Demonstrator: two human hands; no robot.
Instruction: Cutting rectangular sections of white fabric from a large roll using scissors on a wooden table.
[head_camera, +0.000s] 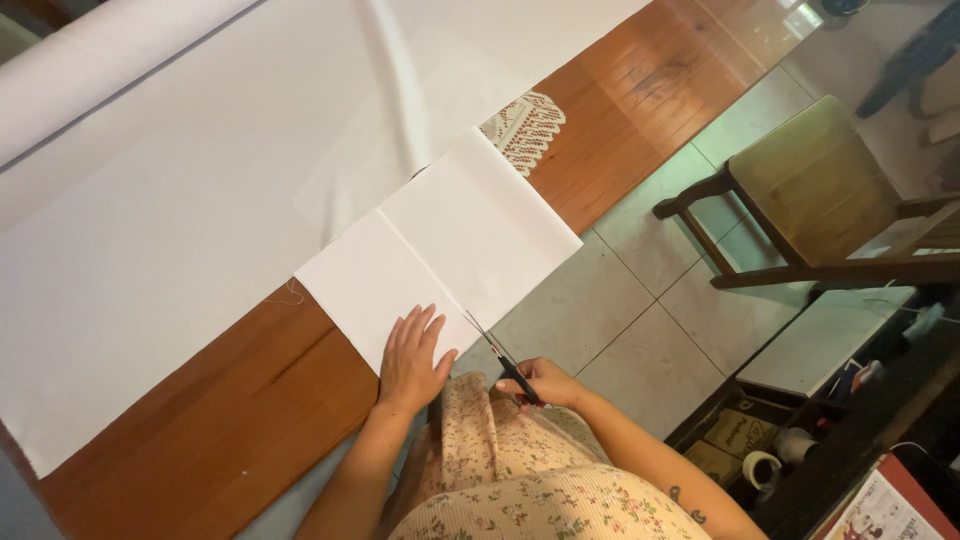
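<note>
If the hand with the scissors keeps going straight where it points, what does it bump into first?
Probably the folded white cloth: the right hand aims its scissors up along the crease, with the blade tips already at the cloth's near edge.

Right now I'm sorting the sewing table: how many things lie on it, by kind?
White fabric pieces: 2, the big sheet and the folded piece
Lace doily: 1
Scissors: 1, in the right hand
Total: 4
</note>
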